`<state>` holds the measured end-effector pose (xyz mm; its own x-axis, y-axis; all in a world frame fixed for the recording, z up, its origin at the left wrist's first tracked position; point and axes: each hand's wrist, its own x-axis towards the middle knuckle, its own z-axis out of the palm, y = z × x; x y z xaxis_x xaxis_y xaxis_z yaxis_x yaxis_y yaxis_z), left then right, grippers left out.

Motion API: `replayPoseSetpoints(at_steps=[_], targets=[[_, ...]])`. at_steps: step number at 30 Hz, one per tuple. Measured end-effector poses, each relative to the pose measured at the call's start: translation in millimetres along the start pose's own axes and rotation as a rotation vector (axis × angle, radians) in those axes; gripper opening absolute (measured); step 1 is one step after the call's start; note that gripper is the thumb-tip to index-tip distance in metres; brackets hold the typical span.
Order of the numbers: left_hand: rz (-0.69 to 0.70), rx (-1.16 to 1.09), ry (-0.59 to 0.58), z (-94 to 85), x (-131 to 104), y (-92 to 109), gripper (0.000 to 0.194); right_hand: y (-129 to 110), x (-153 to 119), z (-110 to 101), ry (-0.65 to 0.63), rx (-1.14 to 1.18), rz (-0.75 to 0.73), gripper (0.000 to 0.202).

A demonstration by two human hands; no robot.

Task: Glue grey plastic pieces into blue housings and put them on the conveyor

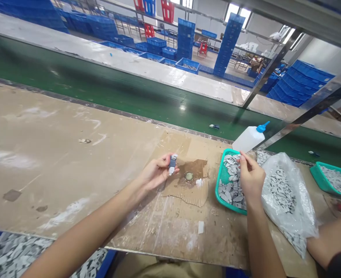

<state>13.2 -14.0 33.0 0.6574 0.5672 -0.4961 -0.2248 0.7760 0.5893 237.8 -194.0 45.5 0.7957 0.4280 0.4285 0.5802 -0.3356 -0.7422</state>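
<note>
My left hand (158, 170) is closed around a small dark grey-blue part with light grey ends (172, 163), held above the worktable. Just right of it, a small round metal cap (188, 176) with pale contents lies on a stained piece of cardboard (184, 191). My right hand (252, 175) is over the right side of a green basket (217, 189) of grey pieces, its thumb and forefinger pinched together; anything between those fingertips is too small to name.
Behind the basket stands a white bottle with a blue tip (248, 139). A clear bag of small pieces (289, 193) lies to the right, near another person's arm (329, 239). A green conveyor (147, 108) runs behind; a blue crate (108, 262) is at lower left.
</note>
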Motion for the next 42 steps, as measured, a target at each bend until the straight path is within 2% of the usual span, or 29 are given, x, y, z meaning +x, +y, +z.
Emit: replayPoseSetpoints(at_steps=[4,6,8,10,12,15,18,23,26,28,31,34,39,42], targets=[[0.138,0.193,0.006,0.0,7.3,-1.5,0.009,17.3,7.8,1.5,-0.186,-0.382,-0.071,0.038],[0.251,0.387,-0.008,0.1,17.6,3.0,0.026,21.0,5.7,6.4,-0.3,-0.455,-0.09,0.032],[0.421,0.587,0.02,1.9,35.6,14.2,0.044,20.9,1.5,12.5,-0.388,-0.494,-0.101,0.029],[0.598,0.749,0.107,5.6,61.3,31.7,0.048,18.4,-2.4,17.7,-0.461,-0.556,-0.101,0.029],[0.705,0.873,0.233,10.9,92.1,52.4,0.041,15.1,-4.1,20.8,-0.507,-0.625,-0.087,0.033],[0.772,1.124,0.426,20.9,136.5,80.1,0.03,11.0,-2.5,22.3,-0.547,-0.721,-0.055,0.039],[0.794,1.271,0.512,30.7,169.1,95.4,0.026,7.7,0.5,22.7,-0.58,-0.793,-0.027,0.043],[0.813,1.405,0.469,40.0,198.5,97.2,0.021,2.8,2.7,23.6,-0.611,-0.848,-0.019,0.034],[0.872,1.468,0.457,47.9,208.6,90.2,0.027,1.2,3.6,23.6,-0.618,-0.859,-0.008,0.03],[0.88,1.489,0.384,57.5,215.3,82.2,0.035,0.9,4.3,23.2,-0.622,-0.858,-0.005,0.029],[0.825,1.48,0.192,74.8,226.0,66.2,0.037,1.3,5.2,22.7,-0.626,-0.854,-0.012,0.027],[0.762,1.396,0.05,88.5,233.1,51.6,0.031,1.6,6.9,22.9,-0.622,-0.861,-0.021,0.028],[0.687,1.109,0.042,102.3,229.6,44.2,0.012,0.8,11.0,22.4,-0.619,-0.888,-0.011,0.031],[0.579,0.915,-0.043,110.5,216.8,44.6,0.018,-0.3,11.1,20.9,-0.613,-0.871,-0.015,0.038]])
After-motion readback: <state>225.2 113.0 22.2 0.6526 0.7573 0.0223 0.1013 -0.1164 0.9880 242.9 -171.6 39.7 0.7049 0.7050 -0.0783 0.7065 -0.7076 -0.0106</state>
